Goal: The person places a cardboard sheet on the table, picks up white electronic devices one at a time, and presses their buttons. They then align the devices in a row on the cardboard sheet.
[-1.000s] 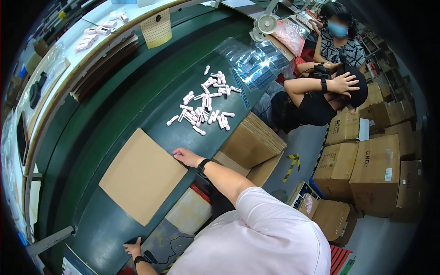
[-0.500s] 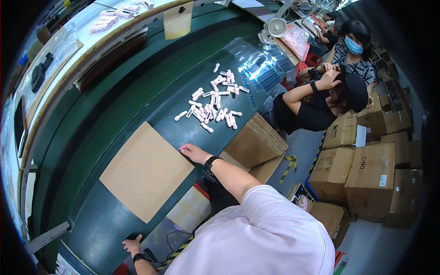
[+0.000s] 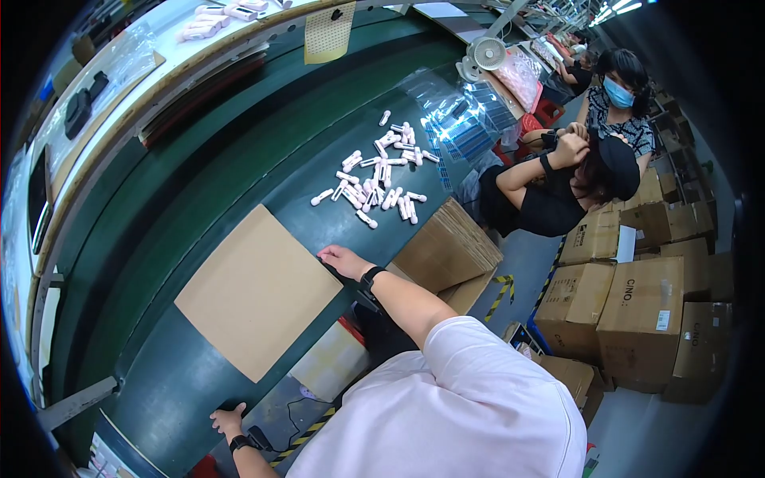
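While the green surface [image 3: 159,398] carries a cardboard sheet [image 3: 259,295], a cardboard stack [image 3: 438,255] stands right of this sheet; beyond the sheet's upper-right edge lie clear plastic [image 3: 470,127] and, nearer, small pinkish devices [image 3: 382,173]. The sheet lies flat, its long axis from lower left to upper right, plain brown. At its upper-right edge is the right hand [image 3: 346,261]; whether its fingers pinch, I cannot tell. Below the sheet, the left hand [image 3: 229,420] has fingers spread.

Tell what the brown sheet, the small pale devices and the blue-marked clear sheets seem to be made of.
Brown sheet: probably cardboard or stiff paper, matt, judging by its plain tan face.
Small pale devices: likely hard plastic, smooth, with moulded-looking rounded ends.
Blue-marked clear sheets: apparently glossy plastic film, see-through with bright glare.
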{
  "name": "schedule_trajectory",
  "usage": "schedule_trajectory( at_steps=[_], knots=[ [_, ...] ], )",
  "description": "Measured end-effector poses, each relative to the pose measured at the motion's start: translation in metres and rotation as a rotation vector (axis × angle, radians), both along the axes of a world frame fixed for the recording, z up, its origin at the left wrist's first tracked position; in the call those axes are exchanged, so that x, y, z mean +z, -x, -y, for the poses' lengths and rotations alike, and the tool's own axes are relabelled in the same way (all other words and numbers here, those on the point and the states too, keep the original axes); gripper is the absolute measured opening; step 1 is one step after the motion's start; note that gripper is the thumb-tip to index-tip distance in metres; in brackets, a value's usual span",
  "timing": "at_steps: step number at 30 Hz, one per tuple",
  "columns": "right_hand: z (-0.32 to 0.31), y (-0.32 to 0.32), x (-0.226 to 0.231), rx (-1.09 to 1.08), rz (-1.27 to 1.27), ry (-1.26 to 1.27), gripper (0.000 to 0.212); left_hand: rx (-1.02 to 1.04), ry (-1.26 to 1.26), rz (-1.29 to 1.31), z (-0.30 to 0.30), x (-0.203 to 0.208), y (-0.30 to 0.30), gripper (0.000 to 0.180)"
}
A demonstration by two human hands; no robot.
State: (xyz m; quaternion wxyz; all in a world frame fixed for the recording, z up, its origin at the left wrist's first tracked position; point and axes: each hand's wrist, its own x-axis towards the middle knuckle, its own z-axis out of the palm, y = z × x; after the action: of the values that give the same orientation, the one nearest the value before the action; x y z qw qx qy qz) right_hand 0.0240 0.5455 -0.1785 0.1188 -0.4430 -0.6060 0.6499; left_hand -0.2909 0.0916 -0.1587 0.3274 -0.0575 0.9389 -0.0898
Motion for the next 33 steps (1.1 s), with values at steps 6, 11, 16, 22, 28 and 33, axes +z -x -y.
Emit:
schedule_trajectory(
  at_steps=[6, 11, 16, 22, 28, 33],
  knots=[
    [0.001, 0.001, 0.0, -0.008, 0.016, -0.035, 0.024, -0.002, 0.009, -0.005, 0.001, -0.005, 0.002, 0.133],
    [-0.001, 0.001, -0.005, -0.021, 0.009, -0.04, 0.024, 0.035, 0.004, 0.016, -0.013, 0.008, -0.003, 0.134],
    [0.002, 0.005, -0.003, -0.028, 0.026, -0.05, 0.024, 0.057, 0.002, 0.02, -0.009, 0.009, -0.003, 0.134],
    [0.001, 0.003, -0.004, -0.038, 0.039, -0.063, 0.023, 0.05, 0.001, 0.023, -0.016, 0.014, -0.006, 0.134],
    [0.003, 0.005, -0.004, -0.041, 0.019, -0.074, 0.023, 0.037, 0.012, -0.017, -0.008, 0.011, -0.004, 0.132],
    [0.0, 0.003, -0.006, -0.031, 0.026, -0.074, 0.022, 0.048, -0.008, -0.004, -0.009, 0.01, -0.004, 0.133]
  ],
)
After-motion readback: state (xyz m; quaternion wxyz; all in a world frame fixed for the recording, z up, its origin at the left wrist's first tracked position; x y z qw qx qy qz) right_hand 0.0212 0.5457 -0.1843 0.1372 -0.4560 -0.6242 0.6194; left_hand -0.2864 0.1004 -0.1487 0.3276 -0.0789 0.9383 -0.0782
